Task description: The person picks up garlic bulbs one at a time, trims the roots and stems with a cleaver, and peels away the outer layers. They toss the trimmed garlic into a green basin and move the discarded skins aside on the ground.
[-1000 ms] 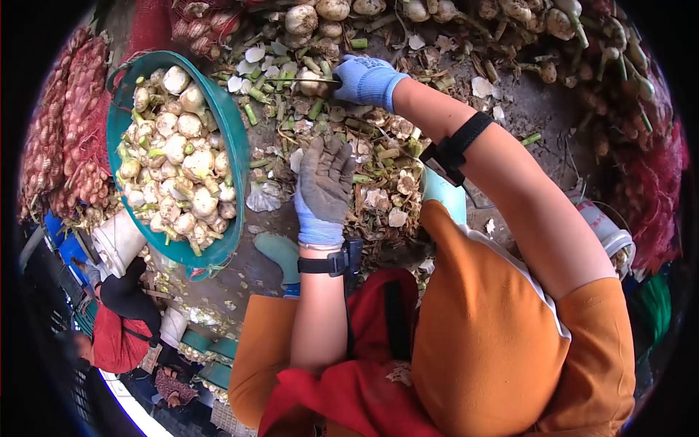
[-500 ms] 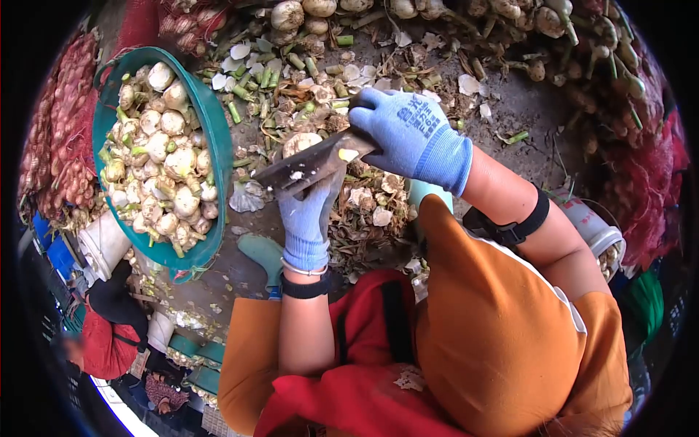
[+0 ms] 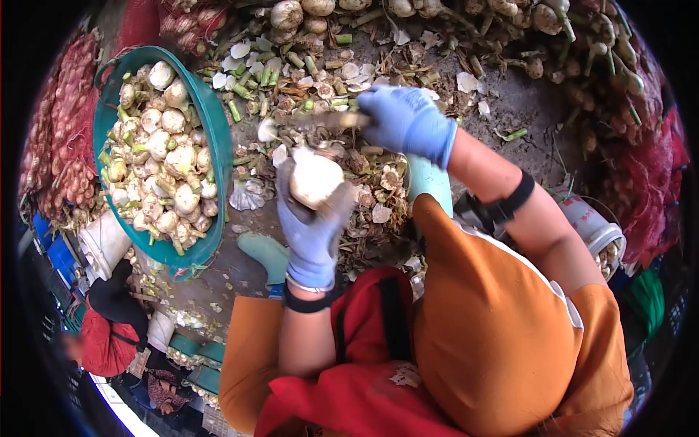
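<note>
Two gloved hands [image 3: 309, 237], one left and one right; one white bulb [image 3: 317, 178] and one knife [image 3: 320, 121], blurred, between them; two black wristbands [image 3: 523, 191], one per arm; one green tub [image 3: 218, 146] at left, with dozens of bulbs [image 3: 180, 162] inside, too overlapped for an exact count; two pale teal boots [image 3: 263, 256]; at least two white buckets [image 3: 593, 227], one left, one right; at least one other person [image 3: 109, 342], near left.

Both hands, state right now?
Blue-and-grey gloved left hand: closed around a round white garlic bulb.
Blue gloved right hand: closed on a long brownish knife, motion-blurred.
</note>
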`<state>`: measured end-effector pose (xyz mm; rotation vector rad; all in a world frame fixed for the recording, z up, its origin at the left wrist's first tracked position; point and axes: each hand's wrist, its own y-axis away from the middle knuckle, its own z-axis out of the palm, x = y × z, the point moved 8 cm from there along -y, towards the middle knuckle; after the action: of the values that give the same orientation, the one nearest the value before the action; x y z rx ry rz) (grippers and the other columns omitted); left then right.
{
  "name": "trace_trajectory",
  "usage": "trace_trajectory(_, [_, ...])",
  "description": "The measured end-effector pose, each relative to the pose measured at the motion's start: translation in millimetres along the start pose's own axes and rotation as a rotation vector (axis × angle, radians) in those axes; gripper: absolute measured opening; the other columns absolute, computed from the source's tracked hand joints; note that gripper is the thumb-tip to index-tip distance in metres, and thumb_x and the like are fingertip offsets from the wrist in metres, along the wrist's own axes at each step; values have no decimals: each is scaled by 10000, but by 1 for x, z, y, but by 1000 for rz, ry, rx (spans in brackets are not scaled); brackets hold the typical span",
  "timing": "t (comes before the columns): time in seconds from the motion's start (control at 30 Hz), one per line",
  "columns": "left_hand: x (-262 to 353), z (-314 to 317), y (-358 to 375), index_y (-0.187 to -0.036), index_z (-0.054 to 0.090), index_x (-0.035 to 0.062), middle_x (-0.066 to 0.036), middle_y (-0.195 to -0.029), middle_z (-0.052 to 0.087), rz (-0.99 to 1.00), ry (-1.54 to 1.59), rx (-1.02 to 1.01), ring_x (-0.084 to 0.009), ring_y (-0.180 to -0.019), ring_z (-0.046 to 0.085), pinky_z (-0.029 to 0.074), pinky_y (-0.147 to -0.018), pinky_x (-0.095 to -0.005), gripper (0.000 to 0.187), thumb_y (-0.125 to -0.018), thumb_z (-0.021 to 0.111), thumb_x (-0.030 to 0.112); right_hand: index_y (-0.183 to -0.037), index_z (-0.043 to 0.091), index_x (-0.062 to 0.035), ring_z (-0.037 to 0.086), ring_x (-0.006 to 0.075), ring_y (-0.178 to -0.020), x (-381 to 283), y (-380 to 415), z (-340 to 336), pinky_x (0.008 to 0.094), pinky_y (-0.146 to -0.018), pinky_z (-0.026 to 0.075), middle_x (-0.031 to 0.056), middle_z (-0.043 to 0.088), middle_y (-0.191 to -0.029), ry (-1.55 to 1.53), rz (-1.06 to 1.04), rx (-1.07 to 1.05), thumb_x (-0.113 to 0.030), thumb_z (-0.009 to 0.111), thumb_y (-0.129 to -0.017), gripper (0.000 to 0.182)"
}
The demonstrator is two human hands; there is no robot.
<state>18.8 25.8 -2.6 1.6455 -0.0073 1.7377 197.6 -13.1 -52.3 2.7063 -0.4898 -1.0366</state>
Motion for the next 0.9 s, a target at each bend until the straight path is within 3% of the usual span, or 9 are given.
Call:
trace_trajectory(0.1, [-8,6,-4,-1328,427,46,-113,-1140,578,61,113,-45,-173,-947,607,553,-773,-302,739,-704,819,0,-973,660,-56,692,234,-745,26,-3,17,357,-663,551,108,697,-838,-421,285,-175,-317,676,-822,302])
trace_trajectory(0.17, [-15,-4,-23,-1397,377,34,-136,-1237,524,253,-625,-71,-183,-1073,554,539,-836,-316,829,-700,826,2,-990,645,-19,641,115,-614,5,5,45,287,-534,521,79,676,-816,-1150,339,-335,-315,696,-844,334])
trace_trajectory(0.27, [-22,-3,-24,-1449,343,64,-127,-1269,525,-32,97,-77,-216,-1045,604,558,-857,-310,703,-844,701,69,-992,639,-41,654,184,-725,-34,7,0,334,-665,534,92,654,-803,-843,205,-336,-286,676,-839,290])
trace_trajectory(0.3, [-24,-8,-22,-1405,401,51,-140,-1218,563,-163,250,-54,-218,-1004,617,568,-826,-311,614,-864,687,105,-1013,629,-51,660,289,-774,-47,-1,-10,399,-737,525,137,647,-774,-559,-215,-14,-277,653,-825,296])
trace_trajectory(0.4, [10,-25,-32,-1189,528,56,-138,-1074,624,117,-49,28,-204,-898,642,565,-689,-287,292,-947,587,209,-975,684,-74,675,365,-793,-16,-16,4,438,-734,532,197,676,-822,-88,-15,-309,-306,617,-815,290])
trace_trajectory(0.47, [44,-60,-41,-1202,544,52,-106,-1106,636,131,399,115,-141,-822,614,533,-629,-261,337,-918,636,209,-973,702,-79,690,334,-829,38,-36,6,425,-760,545,196,685,-871,94,184,-318,-316,599,-818,301])
trace_trajectory(0.53, [90,-51,-40,-1305,503,43,-72,-1147,620,-74,1117,-576,-77,-788,564,499,-621,-253,497,-930,621,347,-1024,689,-86,680,343,-864,67,-59,-17,432,-797,542,167,658,-985,-22,157,-52,-309,606,-837,302])
trace_trajectory(0.73, [42,-57,-64,-1332,495,38,-92,-1267,583,-40,895,-216,-199,-991,597,533,-845,-340,558,-943,594,425,-1053,704,-134,653,329,-1003,76,-101,-21,444,-862,533,125,584,-1215,370,178,37,-314,645,-831,292])
trace_trajectory(0.9, [-44,-29,-57,-1363,475,52,-106,-1273,566,-355,550,-9,-250,-1153,563,504,-953,-380,505,-966,586,343,-989,686,-79,659,324,-865,12,-34,8,418,-771,525,170,650,-926,-112,-29,-12,-313,657,-817,292])
